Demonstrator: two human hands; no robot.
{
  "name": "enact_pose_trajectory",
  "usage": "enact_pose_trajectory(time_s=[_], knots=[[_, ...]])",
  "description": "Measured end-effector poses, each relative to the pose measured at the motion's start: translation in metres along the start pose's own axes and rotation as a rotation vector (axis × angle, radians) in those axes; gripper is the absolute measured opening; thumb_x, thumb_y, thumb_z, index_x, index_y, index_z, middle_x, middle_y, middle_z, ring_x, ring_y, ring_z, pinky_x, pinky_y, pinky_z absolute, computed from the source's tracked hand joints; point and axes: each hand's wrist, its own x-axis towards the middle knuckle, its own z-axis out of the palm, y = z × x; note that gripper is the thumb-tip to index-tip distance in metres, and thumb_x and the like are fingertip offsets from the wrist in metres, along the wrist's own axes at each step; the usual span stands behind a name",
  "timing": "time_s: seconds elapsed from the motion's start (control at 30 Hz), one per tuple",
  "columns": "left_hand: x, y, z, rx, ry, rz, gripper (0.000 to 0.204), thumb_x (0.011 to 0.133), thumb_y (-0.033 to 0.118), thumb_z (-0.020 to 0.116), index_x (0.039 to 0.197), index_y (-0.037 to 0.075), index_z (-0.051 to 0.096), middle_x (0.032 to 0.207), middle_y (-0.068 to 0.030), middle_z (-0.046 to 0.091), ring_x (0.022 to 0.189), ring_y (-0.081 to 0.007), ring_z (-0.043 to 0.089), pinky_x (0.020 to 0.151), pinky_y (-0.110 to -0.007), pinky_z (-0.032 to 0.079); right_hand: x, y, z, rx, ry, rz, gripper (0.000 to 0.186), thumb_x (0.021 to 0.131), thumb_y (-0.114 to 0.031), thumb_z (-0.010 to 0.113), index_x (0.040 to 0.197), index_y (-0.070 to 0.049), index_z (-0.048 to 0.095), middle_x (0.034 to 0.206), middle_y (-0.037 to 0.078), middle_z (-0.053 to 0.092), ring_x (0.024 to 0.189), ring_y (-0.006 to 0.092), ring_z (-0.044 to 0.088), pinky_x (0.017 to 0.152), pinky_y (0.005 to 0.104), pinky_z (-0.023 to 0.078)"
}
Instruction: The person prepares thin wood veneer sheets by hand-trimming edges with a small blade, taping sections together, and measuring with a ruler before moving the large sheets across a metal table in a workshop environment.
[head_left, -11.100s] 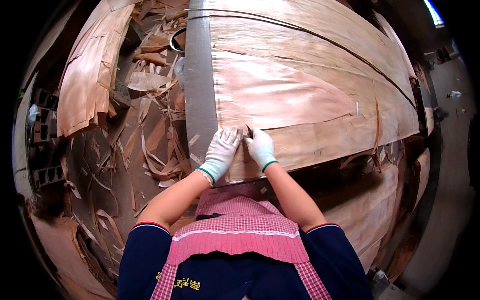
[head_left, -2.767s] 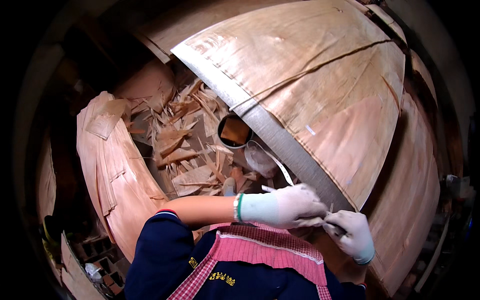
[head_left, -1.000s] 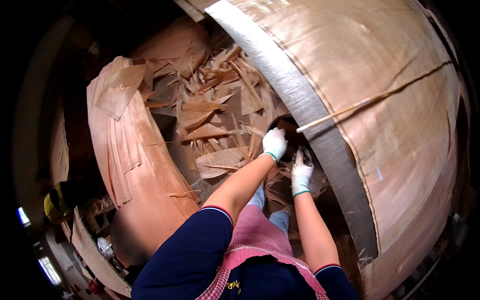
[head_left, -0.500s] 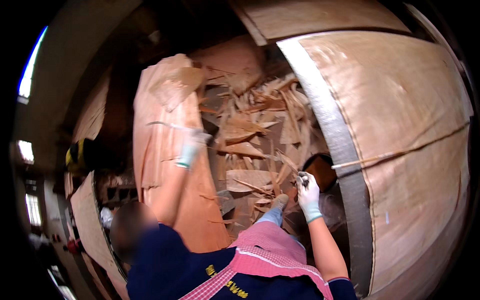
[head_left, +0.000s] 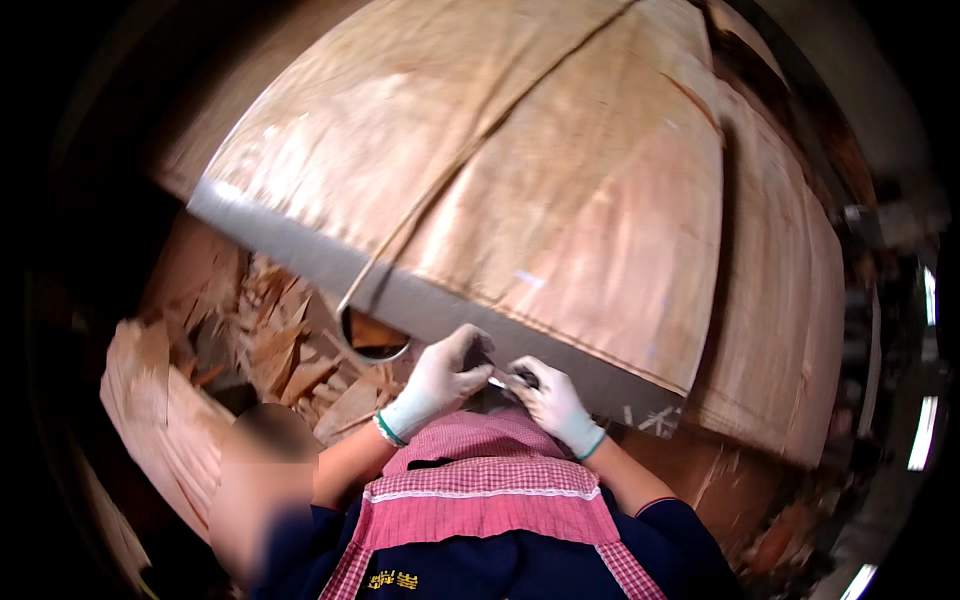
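Both my hands wear white work gloves with green cuffs and meet in front of my pink checked apron (head_left: 480, 500), by the near edge of a metal-edged table (head_left: 440, 300). My right hand (head_left: 558, 405) is closed round a small dark-handled tool (head_left: 526, 378); a short bright piece shows towards the left hand. Close beside it, my left hand (head_left: 436, 380) has its fingers curled inward, and what they hold, if anything, is hidden. Beyond them a large pale wood veneer sheet (head_left: 580, 250) covers the tabletop. A long thin stick (head_left: 420, 205) lies across it.
A dark round bucket (head_left: 405, 352) stands by the table edge at the left. Broken veneer scraps (head_left: 285, 340) litter the floor there. Further left lies a stack of veneer (head_left: 165, 430). More hanging sheets (head_left: 770, 290) are at the right.
My view has swung right, so the table now lies in front of me. My left hand has left the veneer stack, where it held a long thin strip, and come beside my right hand.
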Motion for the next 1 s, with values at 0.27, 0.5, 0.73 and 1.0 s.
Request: enact_pose_trajectory(time_s=[0.27, 0.5, 0.73, 1.0], knots=[[0.186, 0.001, 0.122, 0.691, 0.136, 0.469, 0.039, 0.081, 0.019, 0.067, 0.117, 0.006, 0.055, 0.116, -0.0162, 0.057, 0.112, -0.0332, 0.051, 0.095, -0.044, 0.039, -0.024, 0.053, -0.284, -0.865, 0.665, 0.307, 0.011, 0.085, -0.017, 0.06, 0.09, -0.007, 0.061, 0.082, 0.02, 0.064, 0.079, 0.0394, 0.062, 0.063, 0.0481, 0.047], [0.296, -0.02, 0.153, 0.975, 0.339, 0.325, 0.078, 0.079, 0.029, 0.071, 0.141, 0.0, 0.035, 0.145, -0.019, 0.038, 0.138, -0.0358, 0.03, 0.117, -0.046, 0.017, 0.18, 0.105, -0.269, 0.015, 0.34, 0.348, 0.01, 0.087, -0.014, 0.063, 0.081, -0.006, 0.062, 0.066, 0.003, 0.06, 0.056, 0.0117, 0.054, 0.051, 0.0267, 0.043], [0.342, -0.026, 0.149, 1.137, 0.118, 0.635, 0.042, 0.092, 0.019, 0.051, 0.129, 0.001, 0.05, 0.135, -0.0158, 0.052, 0.129, -0.0316, 0.045, 0.113, -0.044, 0.029, 0.26, 0.138, -0.278, -0.525, 0.303, 0.061, 0.019, 0.085, -0.016, 0.07, 0.083, 0.0, 0.06, 0.066, 0.006, 0.06, 0.056, 0.0107, 0.053, 0.051, 0.0279, 0.044], [0.422, 0.007, 0.18, 0.971, 0.224, 0.623, 0.045, 0.092, 0.026, 0.052, 0.128, 0.0, 0.051, 0.135, -0.017, 0.052, 0.13, -0.0314, 0.043, 0.113, -0.043, 0.028, 0.323, 0.119, -0.349, -0.027, 0.227, 0.36, 0.015, 0.086, -0.013, 0.063, 0.076, -0.003, 0.06, 0.063, 0.006, 0.058, 0.057, 0.0156, 0.055, 0.053, 0.03, 0.044]])
